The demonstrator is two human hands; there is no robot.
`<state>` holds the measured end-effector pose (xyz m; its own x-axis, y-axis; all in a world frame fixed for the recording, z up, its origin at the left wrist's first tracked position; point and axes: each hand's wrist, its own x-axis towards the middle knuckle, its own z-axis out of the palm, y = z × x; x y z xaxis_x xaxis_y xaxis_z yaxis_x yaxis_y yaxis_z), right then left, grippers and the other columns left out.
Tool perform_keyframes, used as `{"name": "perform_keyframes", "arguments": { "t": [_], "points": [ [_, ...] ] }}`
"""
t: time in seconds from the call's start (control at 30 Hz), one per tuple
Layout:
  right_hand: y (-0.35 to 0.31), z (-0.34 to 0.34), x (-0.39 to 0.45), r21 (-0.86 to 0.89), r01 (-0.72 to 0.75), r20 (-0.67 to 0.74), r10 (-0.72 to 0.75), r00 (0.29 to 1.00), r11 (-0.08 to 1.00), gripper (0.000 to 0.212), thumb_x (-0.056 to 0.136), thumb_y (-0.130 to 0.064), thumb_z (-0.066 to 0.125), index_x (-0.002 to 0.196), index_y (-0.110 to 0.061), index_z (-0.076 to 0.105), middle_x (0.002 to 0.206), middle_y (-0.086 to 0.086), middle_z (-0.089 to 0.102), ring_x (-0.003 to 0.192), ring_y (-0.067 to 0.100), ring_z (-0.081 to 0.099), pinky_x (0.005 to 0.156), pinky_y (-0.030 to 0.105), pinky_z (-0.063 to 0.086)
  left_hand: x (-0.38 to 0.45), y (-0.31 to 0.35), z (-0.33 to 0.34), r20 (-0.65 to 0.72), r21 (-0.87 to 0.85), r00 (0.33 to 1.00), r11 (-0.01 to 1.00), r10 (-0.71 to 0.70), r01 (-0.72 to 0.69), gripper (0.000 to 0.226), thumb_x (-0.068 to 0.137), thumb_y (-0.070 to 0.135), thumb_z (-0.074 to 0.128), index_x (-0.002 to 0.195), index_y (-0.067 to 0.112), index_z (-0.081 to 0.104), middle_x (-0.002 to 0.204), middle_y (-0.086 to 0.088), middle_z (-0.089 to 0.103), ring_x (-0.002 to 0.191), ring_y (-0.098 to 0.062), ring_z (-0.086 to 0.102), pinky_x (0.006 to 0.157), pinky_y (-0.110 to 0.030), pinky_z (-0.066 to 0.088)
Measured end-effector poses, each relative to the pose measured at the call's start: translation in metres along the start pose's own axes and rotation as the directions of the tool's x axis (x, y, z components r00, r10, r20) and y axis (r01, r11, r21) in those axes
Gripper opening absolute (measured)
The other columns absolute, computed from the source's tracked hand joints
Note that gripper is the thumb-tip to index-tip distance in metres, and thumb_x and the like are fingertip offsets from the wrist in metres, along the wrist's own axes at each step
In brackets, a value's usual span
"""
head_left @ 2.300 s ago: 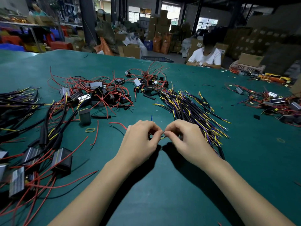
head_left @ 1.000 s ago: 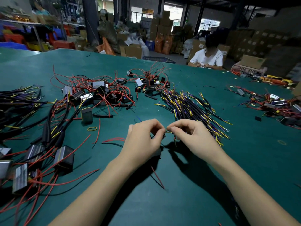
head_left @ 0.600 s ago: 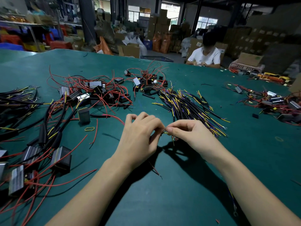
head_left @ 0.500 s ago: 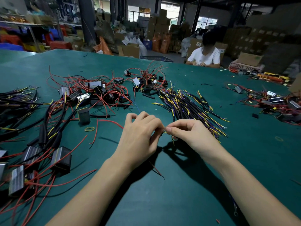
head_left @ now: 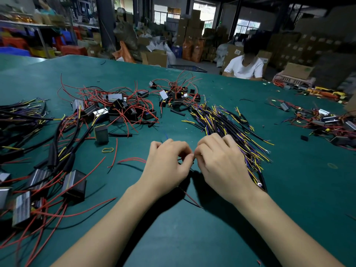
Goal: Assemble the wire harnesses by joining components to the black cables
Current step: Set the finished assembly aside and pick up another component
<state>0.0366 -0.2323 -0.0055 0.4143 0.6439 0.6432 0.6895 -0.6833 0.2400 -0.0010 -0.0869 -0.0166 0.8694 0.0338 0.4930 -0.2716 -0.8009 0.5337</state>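
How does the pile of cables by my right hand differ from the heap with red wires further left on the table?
The pile of cables is black leads with yellow and purple ends, lying roughly side by side; the red-wire heap is a loose tangle. The red-wire heap holds boxy black and silver modules; the pile of cables shows none. The right hand overlaps the cable pile's near edge; the red-wire heap lies apart from both hands. Both rest on the green table.

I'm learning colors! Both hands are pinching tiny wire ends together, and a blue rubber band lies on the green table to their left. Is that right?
Almost. The rubber band is yellow, not blue, as the head view shows. The left hand and right hand do pinch wire ends together over the green table.
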Motion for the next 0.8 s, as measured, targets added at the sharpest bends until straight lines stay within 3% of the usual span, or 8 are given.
{"name": "perform_keyframes", "arguments": {
  "t": [0.07,0.13,0.2,0.27,0.43,0.57,0.8],
  "points": [
    [0.000,0.001,0.000,-0.005,0.028,-0.037,-0.028,0.999,1.000,0.009,0.080,-0.008,0.067,0.074,-0.012,0.062,0.079,0.003,0.061,0.074,0.026,0.057,0.066,0.036,0.037,0.003,-0.003,-0.003,0.041,-0.142,0.995,0.985,-0.093,0.098,0.021,0.087,0.024,0.061,0.067,0.030,0.058,0.063,0.022,0.059,0.063,0.006,0.049,0.092,-0.043,0.040],
    [0.000,-0.001,-0.001,0.257,-0.115,-0.030,0.127,0.991,0.959,0.007,0.082,-0.012,0.066,0.076,-0.013,0.064,0.081,-0.002,0.063,0.079,0.020,0.059,0.070,0.033,0.037,0.004,-0.005,-0.006,0.092,-0.192,0.987,0.970,-0.132,0.148,0.024,0.088,0.027,0.061,0.065,0.032,0.057,0.060,0.025,0.059,0.059,0.011,0.050,0.094,-0.045,0.042],
    [0.002,0.000,-0.003,0.546,-0.296,0.076,0.305,0.949,0.784,0.005,0.082,-0.012,0.070,0.079,-0.014,0.067,0.083,-0.005,0.064,0.082,0.014,0.060,0.074,0.028,0.040,0.004,-0.005,-0.007,0.095,-0.168,0.991,0.979,-0.098,0.113,0.022,0.089,0.030,0.061,0.068,0.035,0.056,0.065,0.026,0.060,0.072,0.009,0.054,0.098,-0.044,0.037],
    [0.004,0.002,-0.004,0.688,-0.426,0.201,0.409,0.890,0.588,0.007,0.081,-0.009,0.073,0.081,-0.015,0.069,0.083,-0.007,0.065,0.077,0.009,0.060,0.071,0.020,0.042,0.001,-0.006,-0.006,0.072,-0.136,0.996,0.989,-0.047,0.056,0.018,0.090,0.029,0.061,0.073,0.036,0.056,0.071,0.025,0.060,0.085,0.000,0.056,0.099,-0.041,0.031],
    [0.011,0.003,-0.003,0.757,-0.577,0.447,0.401,0.800,0.307,0.006,0.084,-0.013,0.070,0.082,-0.018,0.073,0.082,-0.006,0.069,0.072,0.007,0.059,0.067,0.021,0.046,-0.001,-0.008,-0.001,-0.011,-0.074,1.000,0.997,0.028,-0.029,0.011,0.088,0.025,0.064,0.080,0.032,0.060,0.074,0.022,0.059,0.087,-0.010,0.055,0.090,-0.037,0.031],
    [0.015,0.003,-0.004,0.758,-0.639,0.548,0.402,0.734,0.133,0.011,0.087,-0.013,0.066,0.082,-0.011,0.075,0.071,-0.005,0.071,0.064,0.001,0.058,0.063,0.010,0.045,-0.002,-0.008,-0.002,-0.032,-0.040,0.997,0.996,0.073,-0.074,0.004,0.086,0.024,0.066,0.082,0.025,0.064,0.075,0.017,0.061,0.085,-0.011,0.053,0.089,-0.036,0.030],
    [0.018,-0.001,-0.003,0.762,-0.631,0.571,0.311,0.760,0.145,0.006,0.087,-0.010,0.067,0.088,-0.008,0.072,0.080,0.007,0.069,0.072,0.008,0.058,0.069,0.015,0.045,-0.002,-0.006,-0.005,-0.051,0.049,0.985,0.986,0.164,-0.161,0.004,0.086,0.023,0.065,0.085,0.019,0.064,0.080,0.012,0.061,0.087,-0.014,0.052,0.088,-0.036,0.030]
  ]
}}
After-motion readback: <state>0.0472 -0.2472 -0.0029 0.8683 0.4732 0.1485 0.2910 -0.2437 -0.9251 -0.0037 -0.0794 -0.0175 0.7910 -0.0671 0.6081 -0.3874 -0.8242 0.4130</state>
